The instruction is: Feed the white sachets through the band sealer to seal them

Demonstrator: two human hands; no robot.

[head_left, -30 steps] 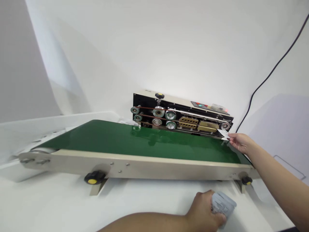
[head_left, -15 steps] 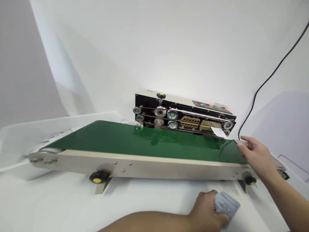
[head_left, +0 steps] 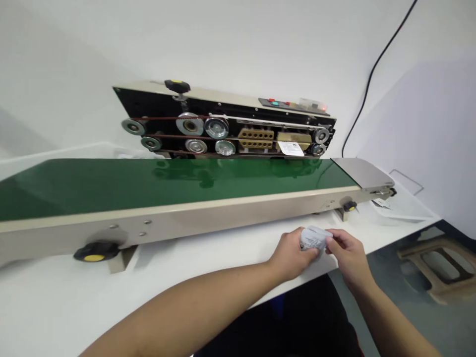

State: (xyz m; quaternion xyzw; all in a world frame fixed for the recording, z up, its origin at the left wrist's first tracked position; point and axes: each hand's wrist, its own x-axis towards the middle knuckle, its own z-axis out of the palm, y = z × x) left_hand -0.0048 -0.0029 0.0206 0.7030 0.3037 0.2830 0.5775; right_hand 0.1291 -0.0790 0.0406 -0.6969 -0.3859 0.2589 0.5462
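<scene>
Over on the left the green belt (head_left: 111,188) is stretching along in front of the roller machine (head_left: 238,113), where a white packet (head_left: 291,148) is hanging among the drive bands, and now, nearer the body, the left hand (head_left: 290,255) is closing firmly around the left side of some grey pouches (head_left: 314,238), thumb lying low across the printed face, just above the white table's (head_left: 230,248) front edge; they're looking light, thin and bendy, probably a little slick, so a flat hold near one side is suiting them better than a hard squeeze, and at far right the right hand (head_left: 345,255) is pinching the opposite edge, fingertips nearly together, though how many layers they're catching nobody is able to tell
</scene>
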